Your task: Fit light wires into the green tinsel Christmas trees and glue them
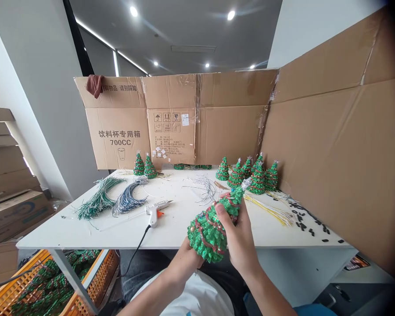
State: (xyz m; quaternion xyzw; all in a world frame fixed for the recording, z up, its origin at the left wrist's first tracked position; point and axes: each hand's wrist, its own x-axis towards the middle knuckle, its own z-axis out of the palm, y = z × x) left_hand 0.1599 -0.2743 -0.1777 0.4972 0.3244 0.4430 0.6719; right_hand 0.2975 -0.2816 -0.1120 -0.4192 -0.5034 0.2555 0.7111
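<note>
At the far left, an orange plastic crate with slotted walls [102, 277] sits low beside a white flat-topped table [177, 235] and holds a heap of glittery green garland [52, 287]. On the table's left part lie a curved bundle of thin green wires [100, 197] and, just beside it, a curved bundle of dark blue and white wires [128, 198]. Behind the second bundle stand two small green tinsel cone trees [150, 168], upright. Next comes a white glue gun with an orange trigger [153, 213], lying on its side, its black cord running down over the front edge.

Nearer the middle, the left hand [191, 255] is at the base of a larger green tinsel tree wound with red garland [209, 235]; its fingers are mostly hidden, so I cannot tell how they close. This tree is held tilted above the table's front edge, its silvery tip pointing up and right. The right hand [239, 235] wraps its upper part, thumb pressed across the front. Farther right stand a cluster of small green trees [257, 180], then yellow and white strips [276, 213], and scattered small black pieces [302, 226] beside a tall brown cardboard panel [319, 145].
</note>
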